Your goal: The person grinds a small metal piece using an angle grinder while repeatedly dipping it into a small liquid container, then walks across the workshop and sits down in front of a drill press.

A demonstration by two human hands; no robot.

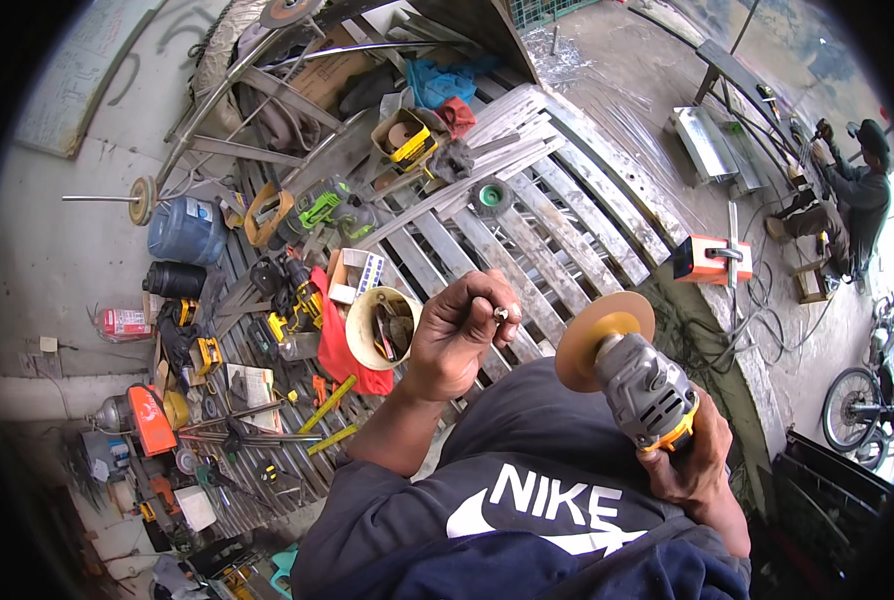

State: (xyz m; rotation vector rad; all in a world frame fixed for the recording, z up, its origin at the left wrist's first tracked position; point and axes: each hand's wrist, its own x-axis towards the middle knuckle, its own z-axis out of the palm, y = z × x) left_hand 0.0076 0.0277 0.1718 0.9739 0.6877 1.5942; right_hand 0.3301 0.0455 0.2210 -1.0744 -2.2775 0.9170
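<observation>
My left hand (472, 325) is raised in front of my chest, thumb and fingers pinched on a small shiny metal piece (501, 314) whose exact kind is too small to make out. To its right, my right hand (702, 450) is wrapped round the body of a grey and yellow angle grinder (647, 390). A tan round disc (605, 342) is fitted on the grinder's head, tilted toward my left hand and apart from it. Whether the disc spins, I cannot tell. Just left of my left wrist stands a cream bucket (384, 328) with tools inside.
A slatted metal table (527, 235) lies ahead, with a green-centred wheel (490, 197) and a yellow box (404, 140) on it. Power tools crowd the left. An orange welding machine (712, 260) with cables stands at right. Farther right, another person (857, 200) sits working near a bicycle (857, 405).
</observation>
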